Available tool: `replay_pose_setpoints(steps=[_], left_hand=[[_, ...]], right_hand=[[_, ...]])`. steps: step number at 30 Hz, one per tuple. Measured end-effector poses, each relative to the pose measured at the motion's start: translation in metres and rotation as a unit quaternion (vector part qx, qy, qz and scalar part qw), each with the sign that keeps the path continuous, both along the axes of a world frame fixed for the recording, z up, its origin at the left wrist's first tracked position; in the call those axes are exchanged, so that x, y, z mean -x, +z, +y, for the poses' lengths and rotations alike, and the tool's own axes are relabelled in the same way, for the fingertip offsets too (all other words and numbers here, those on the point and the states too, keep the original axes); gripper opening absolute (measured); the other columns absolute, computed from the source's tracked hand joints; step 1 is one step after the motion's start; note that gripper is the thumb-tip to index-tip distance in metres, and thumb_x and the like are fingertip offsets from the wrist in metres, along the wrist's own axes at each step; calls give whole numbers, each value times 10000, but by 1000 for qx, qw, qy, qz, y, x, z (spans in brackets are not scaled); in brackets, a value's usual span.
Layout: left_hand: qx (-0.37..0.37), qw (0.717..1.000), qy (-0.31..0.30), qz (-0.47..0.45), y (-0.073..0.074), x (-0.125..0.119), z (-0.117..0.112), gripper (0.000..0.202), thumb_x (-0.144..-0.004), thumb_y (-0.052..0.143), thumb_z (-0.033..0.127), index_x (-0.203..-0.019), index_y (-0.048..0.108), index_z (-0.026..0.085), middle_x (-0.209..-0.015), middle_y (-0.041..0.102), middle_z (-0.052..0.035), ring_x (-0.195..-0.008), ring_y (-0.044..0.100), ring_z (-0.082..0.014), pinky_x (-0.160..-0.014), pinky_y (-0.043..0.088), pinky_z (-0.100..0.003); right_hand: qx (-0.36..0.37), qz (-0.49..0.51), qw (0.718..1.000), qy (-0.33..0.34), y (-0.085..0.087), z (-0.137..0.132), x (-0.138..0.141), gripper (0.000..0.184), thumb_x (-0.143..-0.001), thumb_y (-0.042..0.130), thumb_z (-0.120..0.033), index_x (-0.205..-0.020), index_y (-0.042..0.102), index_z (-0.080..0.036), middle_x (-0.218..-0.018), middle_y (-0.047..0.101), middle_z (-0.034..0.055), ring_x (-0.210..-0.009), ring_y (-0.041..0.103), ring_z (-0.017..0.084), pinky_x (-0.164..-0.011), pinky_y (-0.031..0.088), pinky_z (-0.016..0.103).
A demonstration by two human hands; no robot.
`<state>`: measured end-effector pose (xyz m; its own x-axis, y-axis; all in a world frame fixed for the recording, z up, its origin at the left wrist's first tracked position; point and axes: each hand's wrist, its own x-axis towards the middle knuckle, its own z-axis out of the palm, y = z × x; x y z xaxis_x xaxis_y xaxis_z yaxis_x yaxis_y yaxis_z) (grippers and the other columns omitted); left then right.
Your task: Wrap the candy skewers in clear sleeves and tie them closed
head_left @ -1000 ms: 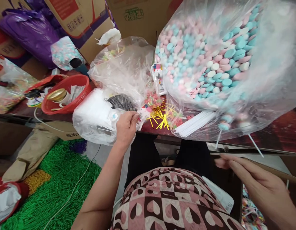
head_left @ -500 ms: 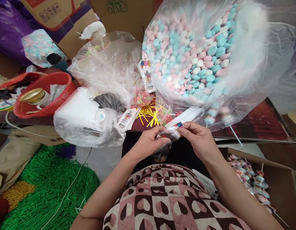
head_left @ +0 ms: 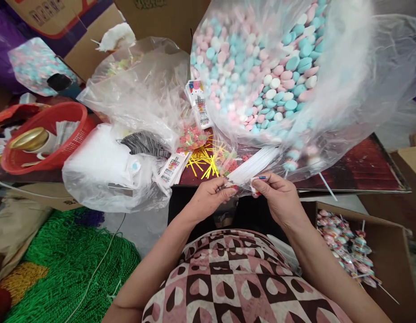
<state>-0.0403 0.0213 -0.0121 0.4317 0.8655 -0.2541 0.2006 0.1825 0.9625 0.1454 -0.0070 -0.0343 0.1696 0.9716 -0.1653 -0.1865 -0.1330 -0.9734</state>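
Note:
At the table's front edge, my left hand [head_left: 216,194] pinches a small printed plastic wrapper [head_left: 255,184] between thumb and fingers. A white, red and blue part of it shows in the closed fingertips of my right hand [head_left: 280,193]. Only scraps show at the fingertips; whether one piece spans the gap I cannot tell. Just beyond the hands lies a bundle of white sticks [head_left: 255,162], beside red ring-shaped candies [head_left: 232,164] in clear plastic. Yellow twist ties [head_left: 204,161] are scattered to the left, close to a stack of printed wrappers [head_left: 174,167].
A big clear bag of pink, blue and white candies [head_left: 271,80] fills the back right. Another printed stack [head_left: 200,104] leans against it. A red basket [head_left: 71,137] stands left. Wrapped candy sticks [head_left: 345,246] lie in a cardboard box [head_left: 392,255] below right; green cords [head_left: 76,264] lie below left.
My fingertips have drawn slightly apart, and less of the printed wrapper shows between them. The whole view has shifted a little, with the table things sliding left.

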Motion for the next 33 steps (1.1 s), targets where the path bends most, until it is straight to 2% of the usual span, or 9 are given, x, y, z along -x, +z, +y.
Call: replay_pose_setpoints(steps=[4, 8, 14, 18, 20, 22, 26, 28, 33], left_hand=[[47, 995, 77, -45, -12, -4, -4, 306, -809, 626, 480, -781, 546, 185, -516, 489, 61, -474, 445, -89, -516, 356, -218], [39, 996, 57, -56, -19, -9, -9, 426, -869, 529, 542, -650, 466, 182, -466, 393, 70, -432, 359, -69, -482, 309, -219], [45, 997, 36, -53, -21, -23, -8, 302, -831, 616, 489, -809, 604, 188, -483, 420, 77, -448, 385, -76, -521, 347, -229], [31, 990, 117, -76, -19, -32, -2, 372, -829, 597, 515, -670, 589, 179, -494, 504, 33, -511, 474, -101, -581, 403, -245], [35, 987, 128, -90, -18, -34, 0, 357, -818, 614, 511, -689, 597, 179, -488, 506, 38, -503, 482, -102, -585, 414, -250], [42, 986, 125, -106, -19, -35, 1, 349, -805, 636, 506, -700, 599, 175, -469, 475, 52, -475, 458, -93, -570, 415, -251], [76, 977, 124, -156, -23, -34, 0, 359, -787, 661, 521, -741, 611, 168, -452, 419, 77, -426, 407, -70, -531, 405, -245], [97, 969, 127, -189, -24, -34, -1, 370, -776, 674, 530, -751, 601, 168, -441, 391, 88, -408, 394, -63, -520, 404, -243], [126, 951, 109, -262, -23, -31, -3, 439, -765, 678, 557, -646, 505, 172, -426, 354, 92, -381, 374, -60, -502, 400, -252]], right_hand=[[-14, -97, 995, -34, 4, -7, -2, 354, -780, 676, -452, -561, 563, -198, -486, 489, -45, -456, 422, 97, -456, 343, 234], [-38, -185, 981, -45, 11, -11, -7, 516, -860, 553, -529, -472, 465, -201, -423, 415, -41, -426, 386, 93, -442, 311, 240], [-61, -234, 969, -58, 20, -16, -19, 532, -874, 537, -525, -467, 421, -202, -423, 386, -46, -419, 374, 88, -433, 294, 240], [-85, -287, 951, -73, 31, -25, -44, 441, -897, 531, -466, -551, 564, -194, -478, 481, -30, -462, 433, 101, -481, 355, 239], [-76, -326, 931, -149, 29, -26, -66, 341, -906, 519, -455, -743, 674, -200, -576, 576, -10, -532, 513, 129, -541, 410, 252], [-59, -420, 878, -223, 20, -23, -92, 296, -889, 542, -449, -872, 711, -208, -701, 657, 22, -636, 578, 167, -620, 441, 283], [-8, -630, 763, -145, -8, -12, -132, 288, -847, 565, -426, -878, 747, -205, -871, 719, 93, -797, 606, 246, -719, 432, 358], [21, -672, 729, -126, -17, -9, -140, 299, -856, 540, -401, -829, 752, -192, -838, 717, 108, -773, 599, 254, -691, 407, 357], [51, -614, 759, -208, -13, -18, -149, 332, -889, 490, -370, -880, 755, -169, -778, 720, 114, -727, 627, 244, -629, 386, 329]])
